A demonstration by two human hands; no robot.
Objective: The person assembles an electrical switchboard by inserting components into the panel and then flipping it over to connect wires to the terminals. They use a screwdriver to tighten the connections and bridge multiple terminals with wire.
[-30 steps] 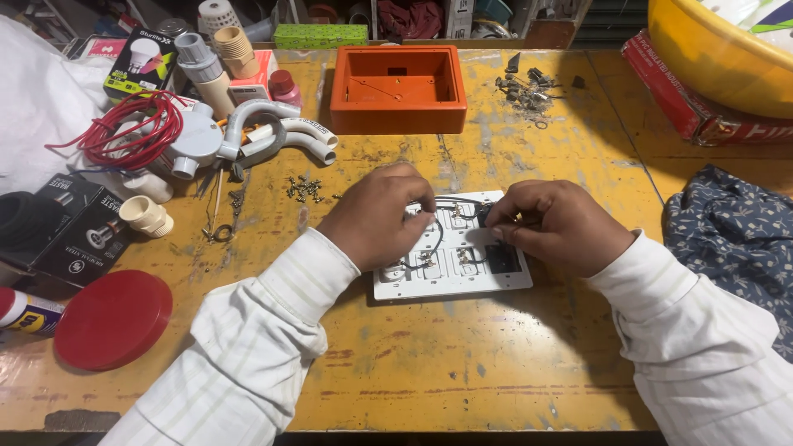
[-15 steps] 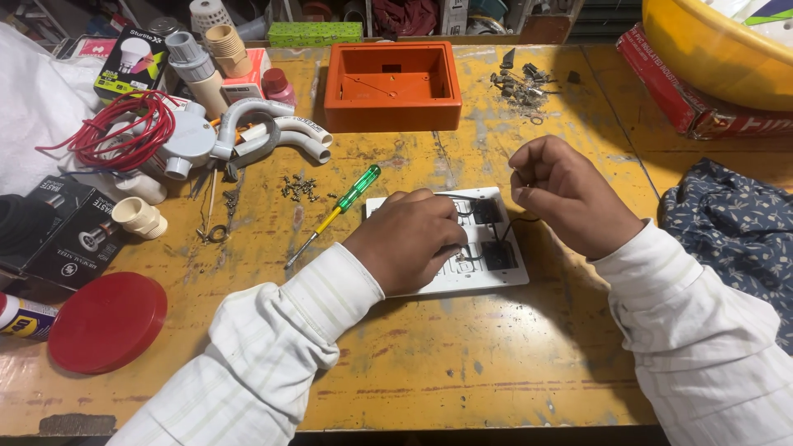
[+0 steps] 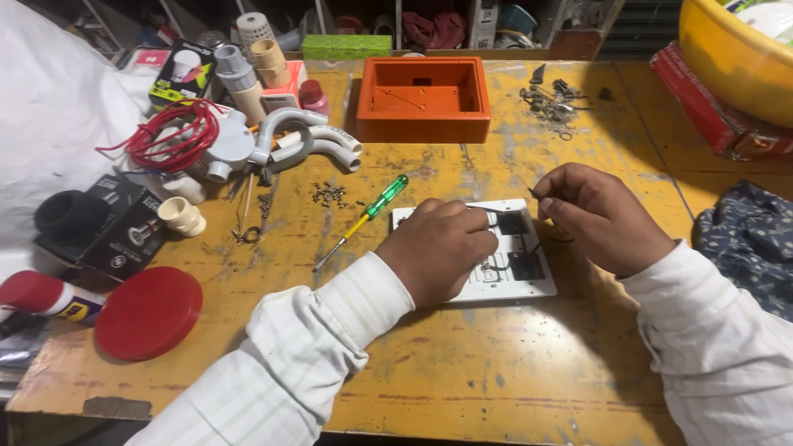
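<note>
Yellow workbench [image 3: 512, 372]: white switch plate [image 3: 529, 285] under left hand [image 3: 442, 252], right hand [image 3: 599, 215] fingers pinched on thin wire [image 3: 549, 244].

Head camera, close above workbench [image 3: 413, 388]

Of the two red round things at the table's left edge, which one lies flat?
The red disc-shaped lid lies flat on the table; the red cap beside it sits on a spray can lying on its side.

Yellow-painted wooden worktop [image 3: 462, 388], surface scuffed, stained and chipped, bare patch at near left corner. Dark shelving [image 3: 462, 21] behind far edge, crammed with clutter. White sheeting [image 3: 49, 124] along left edge. Lit evenly from above.
</note>
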